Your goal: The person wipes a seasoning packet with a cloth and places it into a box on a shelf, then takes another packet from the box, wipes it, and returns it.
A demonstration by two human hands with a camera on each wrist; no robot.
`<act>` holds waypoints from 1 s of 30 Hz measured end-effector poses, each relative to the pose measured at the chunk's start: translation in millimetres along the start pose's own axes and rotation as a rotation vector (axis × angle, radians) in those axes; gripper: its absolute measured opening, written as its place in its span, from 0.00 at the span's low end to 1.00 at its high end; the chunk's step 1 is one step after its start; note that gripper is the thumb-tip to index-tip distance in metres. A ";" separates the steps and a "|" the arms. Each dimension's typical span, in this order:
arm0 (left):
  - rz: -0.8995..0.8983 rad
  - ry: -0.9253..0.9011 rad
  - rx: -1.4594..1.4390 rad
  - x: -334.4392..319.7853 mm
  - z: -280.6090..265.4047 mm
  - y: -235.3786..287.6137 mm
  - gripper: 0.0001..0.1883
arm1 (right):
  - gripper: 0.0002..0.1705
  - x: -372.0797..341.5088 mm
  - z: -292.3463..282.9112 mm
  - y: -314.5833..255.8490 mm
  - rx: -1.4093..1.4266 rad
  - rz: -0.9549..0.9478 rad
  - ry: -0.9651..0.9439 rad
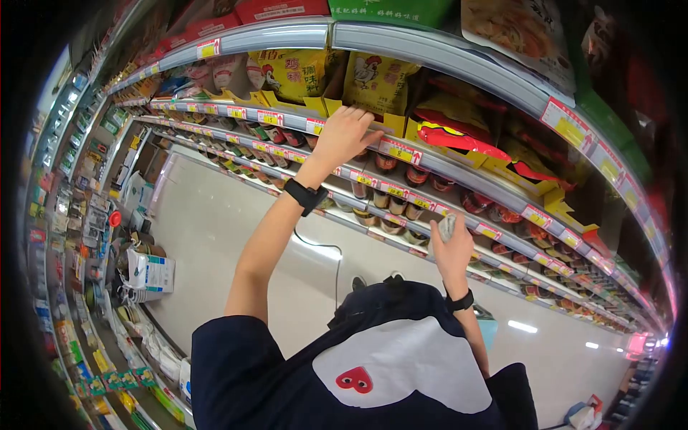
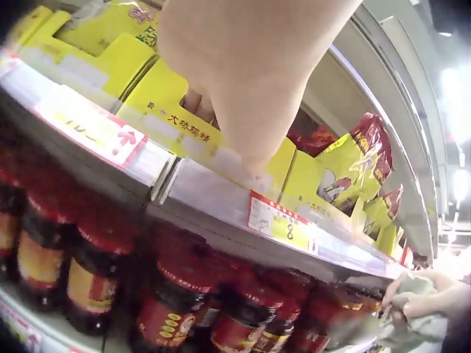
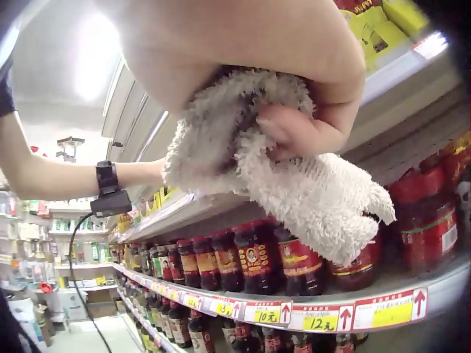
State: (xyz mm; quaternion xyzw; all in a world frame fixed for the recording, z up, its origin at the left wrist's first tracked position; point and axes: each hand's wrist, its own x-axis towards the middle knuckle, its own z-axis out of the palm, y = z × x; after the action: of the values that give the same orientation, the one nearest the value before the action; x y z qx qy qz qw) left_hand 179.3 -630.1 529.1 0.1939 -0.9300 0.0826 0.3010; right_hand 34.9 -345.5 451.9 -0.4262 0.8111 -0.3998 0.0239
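Note:
My left hand (image 1: 345, 136) is at the front of a yellow display carton (image 2: 165, 114) on the shelf. In the left wrist view its fingers reach behind the carton's low front wall and the thumb stays outside, gripping the wall between them. Yellow seasoning bags with a rooster picture (image 1: 376, 82) stand just behind this hand in the head view. My right hand (image 1: 453, 251) grips a bunched, fluffy grey-white cloth (image 3: 309, 195), part of which hangs out below the fingers. The cloth is close in front of red-lidded sauce jars (image 3: 254, 254).
Price labels (image 3: 324, 318) line the shelf edges (image 2: 210, 198). Red and yellow bags (image 1: 459, 129) stand farther right, and lower shelves hold many jars. Another stocked shelf (image 1: 79, 244) runs along the left of the aisle, with a white box (image 1: 154, 272) on the floor beside it.

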 end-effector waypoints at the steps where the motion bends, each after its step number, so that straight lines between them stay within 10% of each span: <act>1: 0.006 -0.038 -0.050 1.2 -0.5 -2.7 0.16 | 0.23 -2.8 3.8 1.6 -0.009 -0.012 -0.048; 6: 0.006 -0.211 -0.083 22.1 -6.6 -14.0 0.18 | 0.24 5.7 15.3 -12.6 0.023 -0.123 -0.133; 16: -0.045 0.008 -0.105 -1.9 -59.1 25.7 0.10 | 0.19 48.2 11.7 -58.7 0.414 -0.127 -0.213; 22: -0.025 0.078 -0.188 -46.7 -74.8 47.0 0.07 | 0.39 78.9 30.3 -80.2 1.011 0.205 -0.456; 24: -0.118 0.445 0.020 -61.1 -80.6 34.5 0.06 | 0.42 84.4 33.6 -91.3 0.991 0.250 -0.320; 26: -0.298 0.406 -0.028 -74.0 -83.8 16.4 0.09 | 0.47 89.1 11.6 -103.9 1.032 0.242 -0.410; 28: -0.801 0.433 -0.800 -69.6 -80.1 -4.7 0.15 | 0.50 91.9 -5.0 -114.3 1.098 0.396 -0.636; 30: -1.076 -0.014 -1.037 -65.0 -92.2 -24.2 0.22 | 0.52 97.6 -1.3 -113.6 1.068 0.397 -0.660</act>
State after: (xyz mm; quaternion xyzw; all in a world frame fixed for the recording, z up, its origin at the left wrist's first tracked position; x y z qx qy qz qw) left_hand 286.2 -607.0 565.8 0.4558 -0.6284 -0.5264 0.3468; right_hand 48.8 -450.1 558.2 -0.2979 0.5144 -0.5839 0.5529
